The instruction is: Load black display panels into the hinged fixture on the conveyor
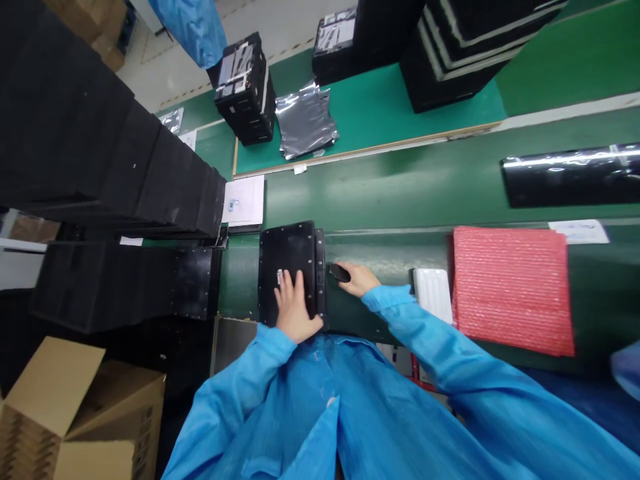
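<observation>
A flat black case (287, 250) with rivet-like dots along its edges lies on the green bench in front of me. My left hand (296, 312) rests flat on its top with the fingers spread, just below a small white label. Beside the case's right edge, my right hand (358, 279) grips a small black rounded object (340, 273). Its kind is not clear, and part of it is hidden by the fingers. I cannot tell whether it touches the case.
Right of me lie a white tray-like piece (433, 293) and a stack of red bubble-wrap bags (513, 290). Tall black stacks (125, 153) stand left, above an open cardboard box (85, 413). Across the bench are silver bags (306, 120) and a co-worker's blue sleeve (193, 30).
</observation>
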Available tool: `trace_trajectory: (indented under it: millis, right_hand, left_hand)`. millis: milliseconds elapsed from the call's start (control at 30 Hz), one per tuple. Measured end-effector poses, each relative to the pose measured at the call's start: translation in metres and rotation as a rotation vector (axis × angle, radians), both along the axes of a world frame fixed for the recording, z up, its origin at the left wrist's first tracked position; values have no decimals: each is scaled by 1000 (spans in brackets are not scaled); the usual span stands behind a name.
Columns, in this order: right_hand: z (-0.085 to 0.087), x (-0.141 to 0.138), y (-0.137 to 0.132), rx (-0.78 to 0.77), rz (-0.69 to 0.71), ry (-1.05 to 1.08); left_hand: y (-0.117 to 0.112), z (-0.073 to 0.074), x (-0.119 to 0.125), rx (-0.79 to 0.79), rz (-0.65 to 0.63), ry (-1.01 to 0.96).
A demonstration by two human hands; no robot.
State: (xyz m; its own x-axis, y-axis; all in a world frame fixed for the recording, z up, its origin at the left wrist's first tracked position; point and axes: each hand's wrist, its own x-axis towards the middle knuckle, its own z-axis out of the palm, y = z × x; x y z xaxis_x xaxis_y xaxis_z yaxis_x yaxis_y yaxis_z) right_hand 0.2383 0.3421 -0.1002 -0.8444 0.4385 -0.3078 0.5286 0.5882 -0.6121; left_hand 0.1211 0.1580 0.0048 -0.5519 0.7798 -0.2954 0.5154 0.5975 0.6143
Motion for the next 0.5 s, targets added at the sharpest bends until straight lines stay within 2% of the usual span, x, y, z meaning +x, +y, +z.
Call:
trace_trajectory:
  millis: [100,167,233,333,400,500]
  right_hand:
    - [-26,7,-22,-59,-199,222]
    - [-37,3,-51,-220,-263,338]
    - [-41,-8,-79,-404,-357,401]
    - [-36,-23,-101,-542,-502,415]
    - [-26,-25,-101,-489,-503,383]
    - [-1,-16,-99,-257,-401,272]
  left_hand:
    - [-29,27,-47,213,120,-212]
    - [-43,29,-81,278,273,-330]
    - [-48,19,-104,267,423,-425]
    - [-45,-9,-115,256,520,-534]
    - [-41,-24,-112,289,553,-555]
    - [-36,-38,-108,300,588,-485]
